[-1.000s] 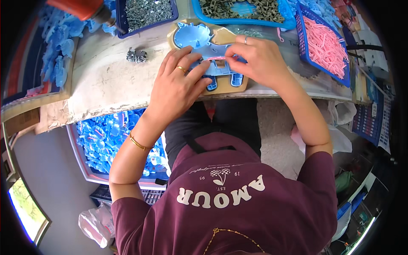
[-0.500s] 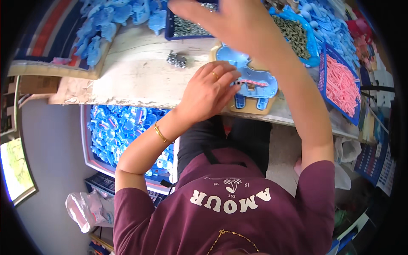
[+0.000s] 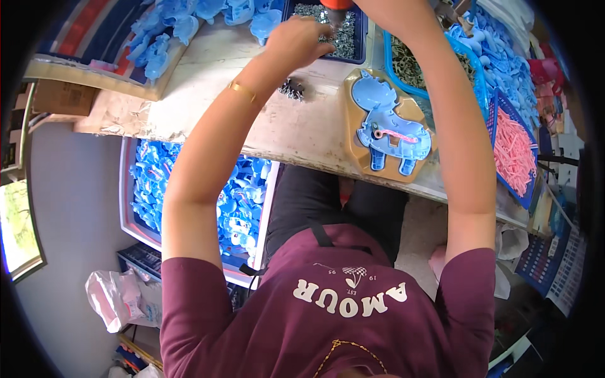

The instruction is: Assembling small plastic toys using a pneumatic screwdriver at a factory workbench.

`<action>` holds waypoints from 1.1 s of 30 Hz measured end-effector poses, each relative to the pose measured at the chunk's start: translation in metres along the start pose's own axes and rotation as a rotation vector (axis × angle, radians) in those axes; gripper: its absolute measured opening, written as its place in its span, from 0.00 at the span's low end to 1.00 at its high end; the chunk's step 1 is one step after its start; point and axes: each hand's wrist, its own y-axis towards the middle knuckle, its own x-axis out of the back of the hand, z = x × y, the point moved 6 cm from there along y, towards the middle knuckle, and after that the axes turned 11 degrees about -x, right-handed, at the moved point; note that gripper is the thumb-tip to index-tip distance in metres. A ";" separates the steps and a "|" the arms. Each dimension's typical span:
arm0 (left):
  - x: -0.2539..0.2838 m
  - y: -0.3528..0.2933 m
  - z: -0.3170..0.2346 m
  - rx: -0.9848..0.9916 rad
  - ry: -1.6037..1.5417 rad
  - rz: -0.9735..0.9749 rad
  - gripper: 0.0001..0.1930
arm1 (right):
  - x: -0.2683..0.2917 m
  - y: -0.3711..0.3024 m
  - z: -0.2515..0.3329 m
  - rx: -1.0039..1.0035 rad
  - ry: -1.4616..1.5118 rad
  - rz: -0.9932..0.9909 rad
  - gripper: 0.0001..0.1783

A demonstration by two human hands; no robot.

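My left hand (image 3: 299, 43) is over the near left edge of a dark blue tray of small metal screws (image 3: 345, 39), fingers curved with a gap between thumb and fingers. At the top edge, my right hand (image 3: 384, 7) is partly cut off, beside an orange-red power screwdriver (image 3: 337, 4) whose dark tip points down over the screws; its grip is out of view. A blue plastic animal-shaped toy half (image 3: 398, 140) lies in a tan moulded holder (image 3: 354, 101). Inside it are a pink strip (image 3: 398, 135) and a small round part (image 3: 378, 133).
A small heap of metal pieces (image 3: 292, 89) lies on the worn bench (image 3: 252, 129). To the right are a turquoise-lined basket of small metal parts (image 3: 406, 63) and a blue basket of pink strips (image 3: 513, 154). Blue shells (image 3: 179, 22) are piled far left; a bin of blue parts (image 3: 236, 217) stands below.
My left hand has left the toy half and moved up to the screw tray. My right hand remains high, now beside the screwdriver. The head view has shifted slightly.
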 end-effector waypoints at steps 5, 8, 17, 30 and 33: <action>-0.026 0.027 0.003 0.044 -0.112 0.370 0.13 | 0.022 -0.027 -0.003 -0.029 -0.050 -0.098 0.24; -0.021 0.026 0.002 -0.004 -0.011 0.274 0.10 | 0.029 -0.036 0.003 -0.172 0.033 -0.029 0.22; -0.003 0.006 -0.015 -0.188 0.050 -0.086 0.08 | 0.040 -0.042 -0.019 -0.187 0.127 0.117 0.21; 0.032 -0.014 -0.071 -0.248 0.060 -0.188 0.07 | 0.042 -0.060 -0.019 -0.149 0.398 0.146 0.21; 0.044 -0.022 -0.118 -0.381 -0.073 -0.264 0.07 | 0.042 -0.070 -0.017 -0.129 0.622 0.153 0.19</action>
